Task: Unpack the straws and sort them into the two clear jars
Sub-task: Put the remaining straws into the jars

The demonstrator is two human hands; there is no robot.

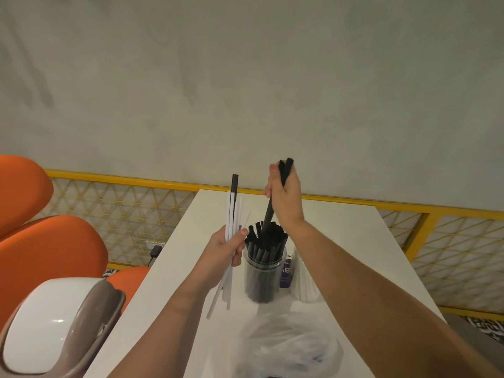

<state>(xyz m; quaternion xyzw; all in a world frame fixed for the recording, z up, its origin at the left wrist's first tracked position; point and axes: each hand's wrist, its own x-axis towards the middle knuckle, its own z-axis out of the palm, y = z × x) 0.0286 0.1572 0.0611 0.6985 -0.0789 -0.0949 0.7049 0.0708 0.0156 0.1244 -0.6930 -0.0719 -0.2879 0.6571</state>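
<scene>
While the right hand [286, 197] clenches a couple of black straws [268, 214] near their upper ends, their lower tips pointing into the crowded clear jar [263, 276] on the table [354, 241], the left hand [226, 249] grips a loose fan of white straws [231, 211] about midway, one black straw [234, 184] among them. From where I stand they look feather-light, smooth enough to slip and easy to kink, so a gentle pinch round the middle seems wisest. White ones likely belong in the second jar [304, 282], half hidden behind the right forearm; a crumpled plastic bag [289, 347] lies nearer.
</scene>
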